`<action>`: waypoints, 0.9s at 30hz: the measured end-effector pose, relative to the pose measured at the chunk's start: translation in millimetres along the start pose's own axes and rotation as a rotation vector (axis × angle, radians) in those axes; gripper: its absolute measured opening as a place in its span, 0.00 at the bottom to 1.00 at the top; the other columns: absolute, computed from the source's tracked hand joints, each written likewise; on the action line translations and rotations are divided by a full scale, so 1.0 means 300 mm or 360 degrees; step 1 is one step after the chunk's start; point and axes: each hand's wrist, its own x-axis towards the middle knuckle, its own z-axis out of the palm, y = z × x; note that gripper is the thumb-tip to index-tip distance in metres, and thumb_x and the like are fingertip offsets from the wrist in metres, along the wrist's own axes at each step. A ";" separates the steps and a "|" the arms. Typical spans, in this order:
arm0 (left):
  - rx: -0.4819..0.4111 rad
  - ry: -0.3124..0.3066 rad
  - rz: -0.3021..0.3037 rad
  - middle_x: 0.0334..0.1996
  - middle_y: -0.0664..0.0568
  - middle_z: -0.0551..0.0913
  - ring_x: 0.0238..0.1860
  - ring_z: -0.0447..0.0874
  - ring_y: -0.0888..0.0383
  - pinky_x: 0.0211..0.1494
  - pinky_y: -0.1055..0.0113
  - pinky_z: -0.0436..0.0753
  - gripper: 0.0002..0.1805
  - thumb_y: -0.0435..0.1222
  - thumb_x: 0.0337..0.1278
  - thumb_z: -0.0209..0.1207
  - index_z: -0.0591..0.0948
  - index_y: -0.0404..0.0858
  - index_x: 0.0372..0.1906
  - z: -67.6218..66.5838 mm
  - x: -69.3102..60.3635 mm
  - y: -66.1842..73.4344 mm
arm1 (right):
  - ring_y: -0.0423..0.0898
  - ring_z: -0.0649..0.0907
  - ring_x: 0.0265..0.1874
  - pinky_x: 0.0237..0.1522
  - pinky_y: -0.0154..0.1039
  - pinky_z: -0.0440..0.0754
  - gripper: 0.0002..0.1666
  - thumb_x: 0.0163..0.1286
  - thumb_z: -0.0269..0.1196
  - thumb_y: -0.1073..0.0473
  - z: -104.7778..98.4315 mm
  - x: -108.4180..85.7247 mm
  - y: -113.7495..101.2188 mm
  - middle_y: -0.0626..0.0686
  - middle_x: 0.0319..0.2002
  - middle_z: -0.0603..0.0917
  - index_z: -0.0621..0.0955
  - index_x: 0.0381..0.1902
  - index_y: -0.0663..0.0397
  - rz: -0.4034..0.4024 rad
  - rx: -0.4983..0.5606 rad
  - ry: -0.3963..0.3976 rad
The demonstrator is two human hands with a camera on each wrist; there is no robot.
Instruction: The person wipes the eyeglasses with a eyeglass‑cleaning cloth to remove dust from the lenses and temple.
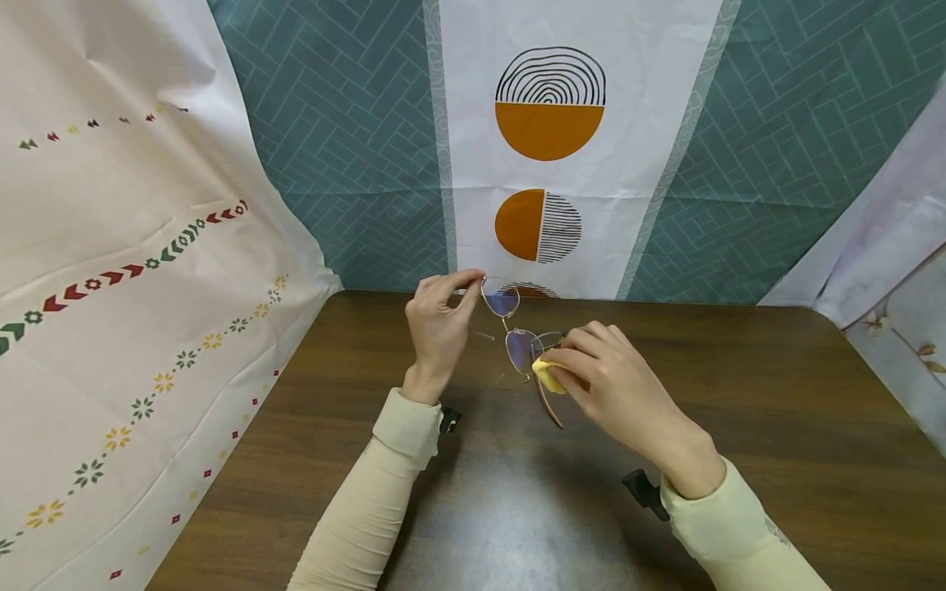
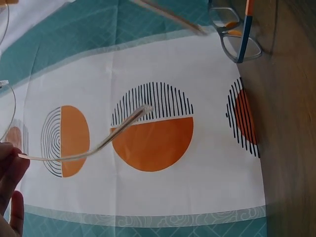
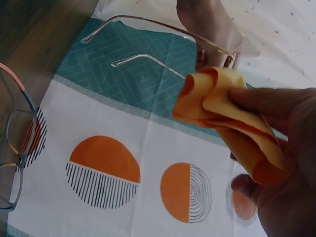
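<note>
In the head view, the left hand (image 1: 436,324) pinches one end of the thin-rimmed eyeglasses (image 1: 521,349) above the wooden counter (image 1: 783,386); the right hand (image 1: 617,382) grips a yellow cloth (image 1: 548,377) beside the other end. In the left wrist view, blue-and-orange spectacles (image 2: 245,39) rest on the counter. In the right wrist view, the folded cloth partly covers the eyeglasses, hiding any contact.

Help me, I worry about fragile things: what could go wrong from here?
The left hand pinches the thin-rimmed glasses at one end, so they might slip. Rubbing hard with the cloth in the right hand could bend them. If dropped, they may knock the other glasses on the table.
</note>
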 end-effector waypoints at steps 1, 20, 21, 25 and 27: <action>0.0001 -0.0006 0.0003 0.33 0.48 0.92 0.32 0.90 0.51 0.44 0.56 0.82 0.03 0.29 0.61 0.71 0.92 0.33 0.38 0.001 -0.001 0.000 | 0.47 0.76 0.35 0.37 0.41 0.67 0.13 0.57 0.78 0.70 -0.005 -0.001 0.002 0.48 0.33 0.82 0.89 0.40 0.55 0.0028 -0.0003 0.0027; 0.0010 -0.0158 0.0100 0.35 0.48 0.92 0.31 0.90 0.54 0.48 0.55 0.81 0.04 0.28 0.61 0.71 0.91 0.33 0.39 0.035 -0.039 0.045 | 0.54 0.79 0.40 0.42 0.47 0.70 0.13 0.59 0.76 0.69 0.045 0.005 0.006 0.52 0.38 0.85 0.89 0.43 0.58 0.0056 0.0074 0.0255; 0.0014 -0.0164 0.0097 0.35 0.48 0.92 0.31 0.90 0.54 0.48 0.55 0.81 0.04 0.28 0.61 0.71 0.91 0.33 0.39 0.035 -0.039 0.046 | 0.53 0.79 0.41 0.42 0.47 0.70 0.13 0.59 0.76 0.69 0.045 0.005 0.004 0.52 0.38 0.85 0.89 0.43 0.58 0.0048 0.0091 0.0253; 0.0023 -0.0183 0.0078 0.35 0.49 0.92 0.31 0.89 0.54 0.49 0.56 0.80 0.04 0.28 0.61 0.70 0.92 0.34 0.40 0.034 -0.040 0.043 | 0.52 0.79 0.40 0.41 0.46 0.70 0.16 0.58 0.76 0.70 0.044 0.006 0.000 0.52 0.38 0.85 0.89 0.44 0.56 -0.0030 0.0115 0.0251; 0.0028 -0.0181 0.0068 0.35 0.49 0.92 0.31 0.89 0.54 0.49 0.56 0.80 0.04 0.28 0.61 0.70 0.92 0.34 0.40 0.033 -0.038 0.039 | 0.51 0.79 0.40 0.40 0.46 0.71 0.17 0.56 0.77 0.71 0.043 0.007 -0.001 0.51 0.38 0.85 0.89 0.44 0.56 -0.0073 0.0112 0.0242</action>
